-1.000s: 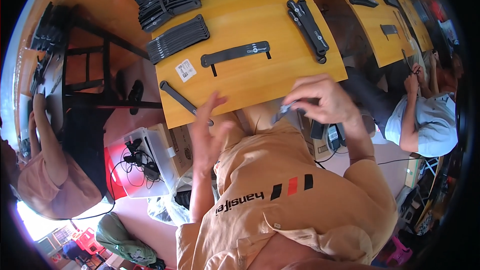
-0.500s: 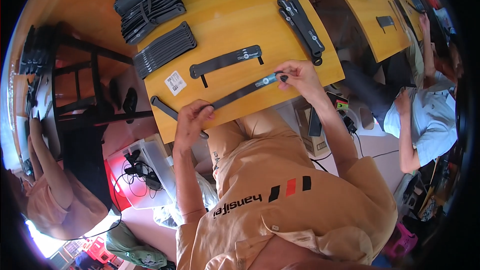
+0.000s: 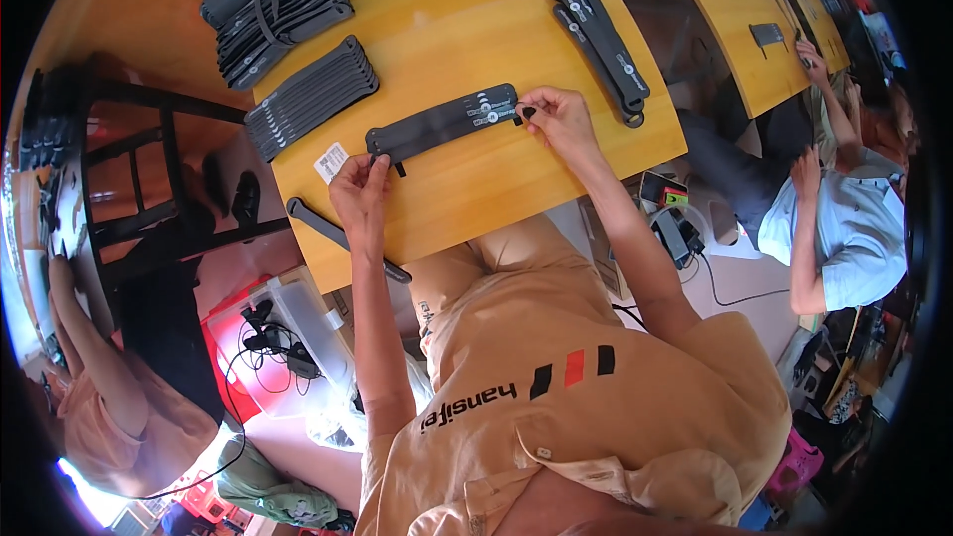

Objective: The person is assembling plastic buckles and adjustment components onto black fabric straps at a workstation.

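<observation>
A black strap (image 3: 442, 139) with light print near its right end is stretched between my two hands. My left hand (image 3: 357, 194) pinches its left end, and the fingertips of my right hand (image 3: 559, 129) close on its right end. Directly beneath and behind it is a similar black strap (image 3: 432, 115), on the wooden table (image 3: 476, 30); the two overlap almost edge to edge. Short black tabs stick out below them. Another narrow black strap (image 3: 342, 235) lies slantwise across the table's front left edge, beside my left forearm.
Behind my left hand lie a fanned row of black straps (image 3: 313, 94) and a tied bundle (image 3: 278, 20). More straps (image 3: 601, 50) lie at the right edge. A white label (image 3: 331, 161) sits left. People work at left (image 3: 129, 417) and right (image 3: 829, 223); a plastic bin (image 3: 308, 323) stands below.
Both hands have moved away from me with the strap, from the table's front edge onto the strap lying there. My view has shifted slightly.
</observation>
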A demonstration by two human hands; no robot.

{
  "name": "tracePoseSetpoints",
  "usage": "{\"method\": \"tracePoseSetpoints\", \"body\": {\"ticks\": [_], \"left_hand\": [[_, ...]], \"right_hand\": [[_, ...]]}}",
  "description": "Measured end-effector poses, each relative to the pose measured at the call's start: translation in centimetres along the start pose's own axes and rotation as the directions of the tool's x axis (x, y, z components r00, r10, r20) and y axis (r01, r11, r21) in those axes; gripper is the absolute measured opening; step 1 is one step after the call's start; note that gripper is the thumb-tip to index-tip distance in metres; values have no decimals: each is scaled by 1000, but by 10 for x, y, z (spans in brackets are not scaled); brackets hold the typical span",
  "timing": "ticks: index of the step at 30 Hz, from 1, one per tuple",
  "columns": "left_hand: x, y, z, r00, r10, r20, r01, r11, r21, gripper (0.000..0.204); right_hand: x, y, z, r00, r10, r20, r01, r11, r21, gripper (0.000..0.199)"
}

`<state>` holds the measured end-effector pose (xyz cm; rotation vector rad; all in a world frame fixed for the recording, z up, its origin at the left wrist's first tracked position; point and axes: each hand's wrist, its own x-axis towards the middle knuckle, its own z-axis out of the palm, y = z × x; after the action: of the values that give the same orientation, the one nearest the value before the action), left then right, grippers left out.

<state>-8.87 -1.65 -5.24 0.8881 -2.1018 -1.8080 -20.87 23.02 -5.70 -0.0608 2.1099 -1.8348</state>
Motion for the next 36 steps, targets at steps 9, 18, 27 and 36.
{"method": "tracePoseSetpoints", "body": {"ticks": [9, 18, 27, 36], "left_hand": [[3, 3, 5, 999, -10, -47, 12, 999, 44, 17], [6, 1, 8, 996, 33, -85, -25, 996, 85, 17], [7, 3, 9, 990, 12, -140, 8, 990, 139, 18], [4, 11, 12, 989, 23, -147, 2, 985, 170, 18]], "right_hand": [[3, 3, 8, 992, -44, -121, 47, 999, 18, 4], [3, 1, 10, 985, -58, -161, 55, 998, -20, 4], [4, 4, 11, 985, -53, -164, 55, 998, 9, 4], [4, 2, 11, 982, -42, -183, 37, 999, -33, 3]]}}
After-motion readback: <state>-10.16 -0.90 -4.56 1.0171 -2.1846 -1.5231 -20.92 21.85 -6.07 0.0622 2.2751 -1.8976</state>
